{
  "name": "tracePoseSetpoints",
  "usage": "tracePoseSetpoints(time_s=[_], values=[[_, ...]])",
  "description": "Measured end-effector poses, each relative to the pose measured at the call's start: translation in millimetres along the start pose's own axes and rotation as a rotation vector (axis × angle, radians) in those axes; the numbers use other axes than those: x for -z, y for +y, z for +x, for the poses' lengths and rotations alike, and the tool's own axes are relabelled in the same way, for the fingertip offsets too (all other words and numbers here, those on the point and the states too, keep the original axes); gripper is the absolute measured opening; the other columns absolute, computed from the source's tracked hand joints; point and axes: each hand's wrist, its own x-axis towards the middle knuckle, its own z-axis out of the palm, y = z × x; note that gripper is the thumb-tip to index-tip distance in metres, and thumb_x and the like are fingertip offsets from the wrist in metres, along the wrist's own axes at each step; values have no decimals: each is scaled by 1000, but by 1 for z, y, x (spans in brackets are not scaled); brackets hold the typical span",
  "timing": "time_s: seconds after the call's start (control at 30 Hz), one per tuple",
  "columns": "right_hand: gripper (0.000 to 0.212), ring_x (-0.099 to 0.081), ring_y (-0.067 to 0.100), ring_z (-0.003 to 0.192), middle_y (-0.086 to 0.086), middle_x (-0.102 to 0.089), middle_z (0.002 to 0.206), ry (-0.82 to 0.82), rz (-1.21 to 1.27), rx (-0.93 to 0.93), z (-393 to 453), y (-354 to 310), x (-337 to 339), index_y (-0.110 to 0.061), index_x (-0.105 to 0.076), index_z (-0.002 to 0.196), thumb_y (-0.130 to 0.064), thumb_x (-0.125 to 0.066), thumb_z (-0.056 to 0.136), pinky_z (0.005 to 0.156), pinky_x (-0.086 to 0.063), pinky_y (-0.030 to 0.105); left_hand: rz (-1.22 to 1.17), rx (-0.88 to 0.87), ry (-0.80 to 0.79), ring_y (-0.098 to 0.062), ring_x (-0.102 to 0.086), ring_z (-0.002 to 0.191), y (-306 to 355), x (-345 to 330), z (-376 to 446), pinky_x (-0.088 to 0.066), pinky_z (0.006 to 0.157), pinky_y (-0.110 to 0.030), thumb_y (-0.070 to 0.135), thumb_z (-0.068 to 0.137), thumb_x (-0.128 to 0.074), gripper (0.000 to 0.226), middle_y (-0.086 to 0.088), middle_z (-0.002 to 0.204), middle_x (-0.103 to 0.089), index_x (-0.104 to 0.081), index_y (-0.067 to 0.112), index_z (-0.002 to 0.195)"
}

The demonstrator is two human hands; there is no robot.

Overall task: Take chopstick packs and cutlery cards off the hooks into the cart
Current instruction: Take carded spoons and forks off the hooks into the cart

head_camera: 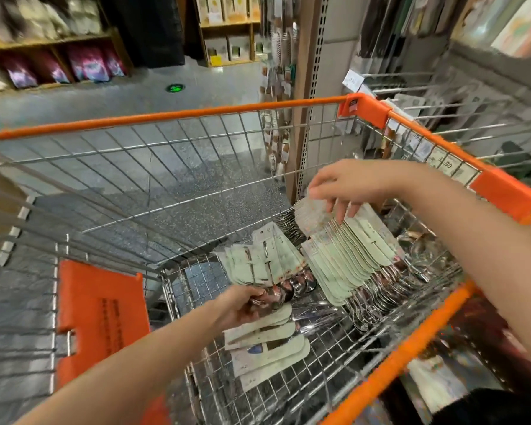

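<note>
Both my hands are down inside the wire cart (196,113) with its orange rim. My right hand (347,187) pinches the top of a thick fanned stack of pale green cutlery cards (347,256) that leans across the cart's right side, metal cutlery ends pointing down. My left hand (242,305) grips the spoon ends of a smaller bunch of cutlery cards (261,262) near the middle. A few more cards (267,348) lie flat on the cart floor just below that hand. No chopstick packs are clearly visible.
Bare metal hooks (460,118) and hanging goods line the display on the right, close to the cart rim. An orange child-seat flap (101,314) stands at the cart's left. Shelves (49,41) with packaged goods stand across the grey aisle floor.
</note>
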Motion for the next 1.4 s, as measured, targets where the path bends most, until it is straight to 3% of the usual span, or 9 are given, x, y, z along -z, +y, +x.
tracePoseSetpoints(time_s=[0.23,0.4,0.63,0.83,0.97,1.1,1.17,1.27,1.4], values=[[19,-67,14,60,5,-70,85,247,198,133,-65,12,-1,-20,-58,111,-29,-48,98,56,-52,26,215,-324,111,-10,-53,45,12,-24,-34,-39,37,-20,5,96,-55,6,-5,62,-62,-52,1,93],[15,-55,8,46,0,-71,69,516,339,154,-113,41,-3,-19,-65,98,-22,-51,97,44,-40,19,322,-624,102,-26,-58,72,39,-57,-70,-42,48,-27,12,87,-69,15,-14,82,-66,-56,13,93],[18,-48,12,44,5,-68,67,840,471,172,-175,75,-9,-24,-69,92,-19,-52,96,43,-37,21,467,-1038,38,-3,-60,56,93,-142,-131,-45,47,-18,17,88,-69,10,-2,76,-66,-59,15,88],[18,-42,13,41,8,-65,61,1064,645,137,-224,98,-22,-14,-69,93,-13,-51,96,40,-33,17,515,-1271,-160,-7,-62,68,118,-228,-165,-47,63,-27,15,85,-72,10,3,78,-68,-65,12,92],[25,-45,16,43,10,-63,63,1084,720,56,-255,104,-25,-12,-68,100,-25,-47,96,41,-34,20,576,-1282,-401,8,-59,63,102,-288,-185,-44,63,-12,8,82,-75,23,18,63,-65,-61,26,78],[45,-52,25,52,13,-61,68,1153,777,-74,-284,119,-29,-21,-65,101,-56,-44,83,47,-42,28,663,-1165,-618,-16,-71,86,72,-336,-200,-56,72,-30,21,83,-75,13,-1,91,-76,-70,18,94],[54,-55,21,59,15,-65,76,1234,745,-174,-297,129,-32,-21,-68,98,-66,-43,81,53,-42,31,675,-1110,-723,-8,-71,72,59,-357,-204,-54,60,-24,19,85,-73,10,-3,89,-75,-67,19,93],[50,-62,18,68,10,-72,80,1356,868,-185,-316,141,-35,-13,-73,87,-58,-51,82,63,-45,31,725,-1072,-815,3,-56,43,38,-387,-208,-42,45,-13,15,87,-70,16,1,78,-68,-59,27,87],[39,-62,20,67,23,-70,81,1563,886,-252,-337,156,-38,2,-71,82,-36,-65,85,67,-47,30,751,-1000,-880,0,-55,41,15,-425,-206,-42,42,-13,10,89,-67,14,-6,84,-66,-60,18,97]])
